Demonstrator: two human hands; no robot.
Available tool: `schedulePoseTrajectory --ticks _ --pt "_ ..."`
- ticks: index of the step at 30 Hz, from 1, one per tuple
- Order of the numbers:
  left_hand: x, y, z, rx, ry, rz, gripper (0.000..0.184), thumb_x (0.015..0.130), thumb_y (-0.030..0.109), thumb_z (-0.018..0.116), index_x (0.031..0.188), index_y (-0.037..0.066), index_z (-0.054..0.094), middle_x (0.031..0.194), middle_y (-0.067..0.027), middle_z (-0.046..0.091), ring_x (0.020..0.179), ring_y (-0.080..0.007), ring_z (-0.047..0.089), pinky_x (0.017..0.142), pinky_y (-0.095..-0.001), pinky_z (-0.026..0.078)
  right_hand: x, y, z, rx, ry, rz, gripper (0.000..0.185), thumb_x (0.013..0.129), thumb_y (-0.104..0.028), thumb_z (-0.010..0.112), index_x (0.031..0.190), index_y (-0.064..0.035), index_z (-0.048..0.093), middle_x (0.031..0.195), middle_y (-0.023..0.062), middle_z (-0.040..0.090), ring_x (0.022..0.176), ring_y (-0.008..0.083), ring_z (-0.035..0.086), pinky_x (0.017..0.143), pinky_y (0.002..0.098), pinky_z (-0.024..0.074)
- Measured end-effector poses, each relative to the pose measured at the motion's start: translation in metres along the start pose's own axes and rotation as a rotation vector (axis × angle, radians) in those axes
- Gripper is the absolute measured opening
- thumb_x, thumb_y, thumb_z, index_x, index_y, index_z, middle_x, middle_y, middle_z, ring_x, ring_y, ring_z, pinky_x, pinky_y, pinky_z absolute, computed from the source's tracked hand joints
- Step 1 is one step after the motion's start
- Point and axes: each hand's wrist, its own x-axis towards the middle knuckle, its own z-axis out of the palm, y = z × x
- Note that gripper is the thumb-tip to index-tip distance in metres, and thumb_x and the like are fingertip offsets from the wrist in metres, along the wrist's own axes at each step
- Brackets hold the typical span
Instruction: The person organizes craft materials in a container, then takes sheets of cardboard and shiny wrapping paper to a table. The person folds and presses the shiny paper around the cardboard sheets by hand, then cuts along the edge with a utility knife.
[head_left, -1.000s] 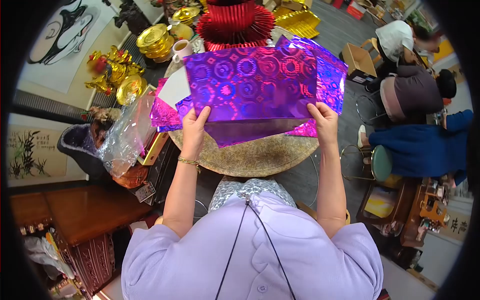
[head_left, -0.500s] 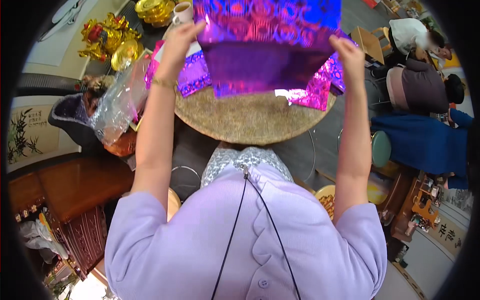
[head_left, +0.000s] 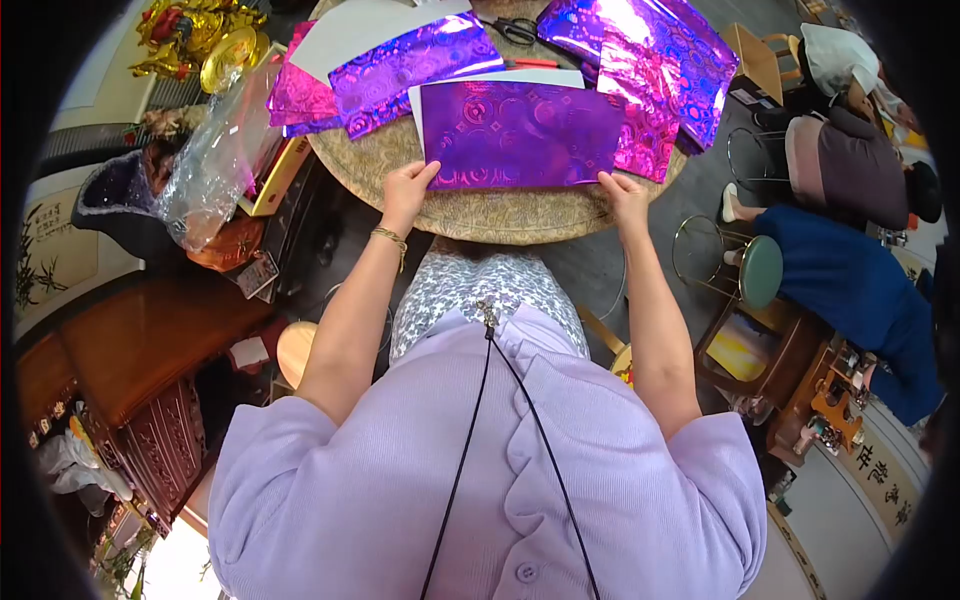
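A shiny purple patterned sheet [head_left: 520, 135] lies over the near part of the round table [head_left: 500, 218], with white paper showing past its upper edge. My left hand [head_left: 408, 192] pinches its near left corner between thumb and fingers. At the near right corner, my right hand [head_left: 626, 197] grips the same sheet. Beyond it are a blue-purple foil piece [head_left: 410, 68] and a white sheet [head_left: 370, 35]. Pink foil [head_left: 645, 110] and a larger purple foil [head_left: 690, 60] lie to the right. Black scissors [head_left: 517, 32] rest at the far side.
Clear plastic wrap [head_left: 215, 165] and a yellow-edged box [head_left: 277, 178] stand left of the table. A green stool [head_left: 760, 272], a cardboard box [head_left: 752, 65] and several people, one in blue [head_left: 835, 270], are on the right.
Both hands have brought the purple sheet down from its raised position onto the table, still holding its near corners. The view has shifted, and the scissors now show.
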Motion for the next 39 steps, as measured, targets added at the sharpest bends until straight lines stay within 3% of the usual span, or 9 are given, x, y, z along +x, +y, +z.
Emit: schedulePoseTrajectory --ticks 1,2,7,11,16,26,32,36,39 --pt "0.001 -0.013 0.005 0.195 0.152 -0.008 0.019 0.079 0.023 0.062 0.077 0.005 0.066 0.06 0.0015 0.059 0.051 -0.011 0.047 0.05 -0.0241 0.038 -0.002 0.008 0.002 -0.034 -0.001 0.055 0.019 0.076 -0.02 0.066 0.083 -0.0015 0.067 0.066 0.0015 0.061 0.059 0.009 0.051 0.055 0.0213 0.039" --pt "-0.002 -0.016 0.005 0.195 0.153 -0.018 0.019 0.079 0.023 0.062 0.077 0.005 0.066 0.06 0.0015 0.059 0.051 -0.011 0.047 0.05 -0.0241 0.038 -0.005 0.013 0.004 -0.038 -0.005 0.064 0.019 0.076 -0.02 0.066 0.083 -0.0015 0.067 0.066 0.0015 0.061 0.059 0.009 0.051 0.055 0.0213 0.039" --pt "-0.015 -0.024 0.009 0.597 0.233 0.102 0.021 0.078 0.027 0.06 0.075 0.007 0.066 0.059 -0.0003 0.059 0.055 -0.0161 0.05 0.057 -0.0282 0.039 -0.018 0.025 0.008 -0.512 0.094 -0.215 0.024 0.075 -0.024 0.066 0.087 -0.0029 0.067 0.064 0.0029 0.061 0.057 0.0141 0.054 0.054 0.026 0.0408" --pt "-0.022 -0.033 0.016 0.797 0.407 0.212 0.021 0.074 0.029 0.062 0.072 0.008 0.065 0.06 -0.002 0.059 0.063 -0.021 0.053 0.066 -0.032 0.039 -0.029 0.02 0.021 -0.755 0.239 -0.256 0.019 0.073 -0.026 0.065 0.081 -0.0089 0.068 0.068 0.0069 0.063 0.061 0.0274 0.057 0.057 0.0371 0.0439" --pt "-0.022 -0.019 0.018 0.767 0.349 -0.001 0.018 0.072 0.028 0.063 0.079 0.011 0.063 0.064 0.0 0.06 0.072 -0.0213 0.055 0.074 -0.0331 0.036 -0.03 0.02 0.027 -0.797 0.3 -0.214 0.019 0.074 -0.029 0.063 0.077 -0.0101 0.066 0.067 0.0068 0.062 0.062 0.029 0.057 0.058 0.0385 0.0442" --pt "-0.017 -0.024 0.025 0.859 0.399 0.0 0.025 0.072 0.024 0.064 0.092 0.015 0.053 0.066 0.0016 0.057 0.077 -0.0207 0.055 0.078 -0.0327 0.034 -0.027 0.002 0.032 -0.891 0.235 0.029 0.022 0.072 -0.03 0.064 0.068 -0.0091 0.06 0.064 0.0074 0.06 0.061 0.03 0.056 0.06 0.0396 0.0446" --pt "-0.018 -0.021 0.024 0.805 0.372 -0.017 0.024 0.072 0.024 0.064 0.091 0.014 0.054 0.066 0.0017 0.055 0.08 -0.0207 0.054 0.078 -0.0335 0.033 -0.022 -0.002 0.029 -0.853 0.189 0.096 0.022 0.072 -0.03 0.064 0.067 -0.0091 0.061 0.063 0.0075 0.06 0.061 0.0304 0.056 0.06 0.0396 0.0445" --pt "-0.02 -0.021 0.025 0.774 0.401 -0.006 0.024 0.072 0.026 0.065 0.09 0.014 0.056 0.066 0.0014 0.057 0.076 -0.0198 0.055 0.079 -0.0331 0.033 -0.024 -0.002 0.029 -0.841 0.203 0.092 0.024 0.073 -0.029 0.064 0.065 -0.0075 0.06 0.059 0.0037 0.057 0.057 0.0232 0.053 0.059 0.0346 0.0429" --pt "-0.018 -0.014 0.021 0.714 0.364 -0.081 0.022 0.071 0.026 0.066 0.087 0.013 0.057 0.067 0.0013 0.058 0.073 -0.019 0.056 0.078 -0.0325 0.034 -0.026 -0.001 0.027 -0.817 0.207 0.06 0.023 0.073 -0.029 0.064 0.065 -0.0073 0.06 0.059 0.0037 0.058 0.057 0.023 0.053 0.059 0.0344 0.0428"
